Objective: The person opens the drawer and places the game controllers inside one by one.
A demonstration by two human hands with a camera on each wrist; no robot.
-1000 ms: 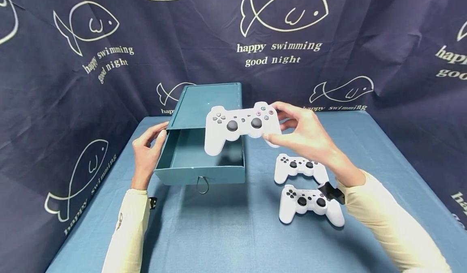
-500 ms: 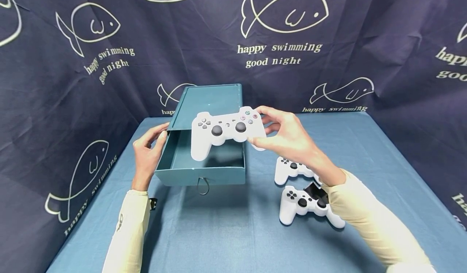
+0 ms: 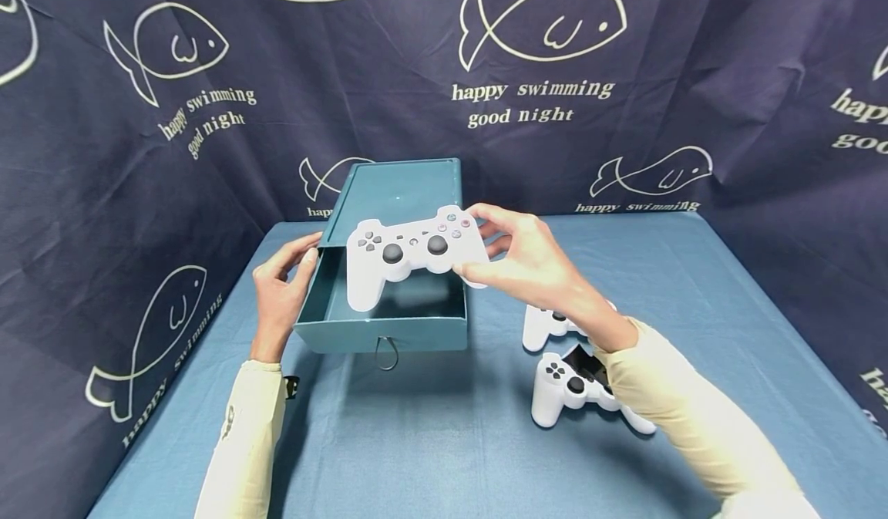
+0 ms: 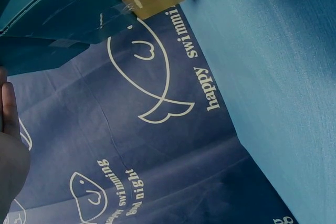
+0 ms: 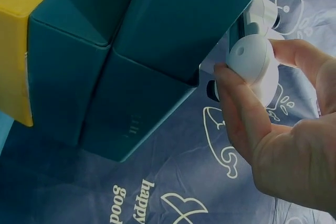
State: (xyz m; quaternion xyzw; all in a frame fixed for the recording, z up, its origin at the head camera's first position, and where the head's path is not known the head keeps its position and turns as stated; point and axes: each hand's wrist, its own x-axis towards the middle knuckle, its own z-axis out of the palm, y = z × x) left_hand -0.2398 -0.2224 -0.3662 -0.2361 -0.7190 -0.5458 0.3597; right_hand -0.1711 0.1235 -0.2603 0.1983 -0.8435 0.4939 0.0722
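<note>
The right hand [image 3: 523, 261] pinches one grip of a white controller [image 3: 415, 251] between thumb and fingers; the controller extends to its left, seemingly above the open drawer [image 3: 388, 334], long axis across between the hands, dipping leftward. The left hand [image 3: 283, 291], thumb and fingers parted, only rests against the box [image 3: 398, 195].

Controllers [image 3: 416, 257] are coloured white, their sticks [image 3: 392, 253] black; the box [image 3: 397, 195], teal; the navy backdrop [image 3: 388, 118] is printed with pale fish [image 3: 556, 39].
</note>
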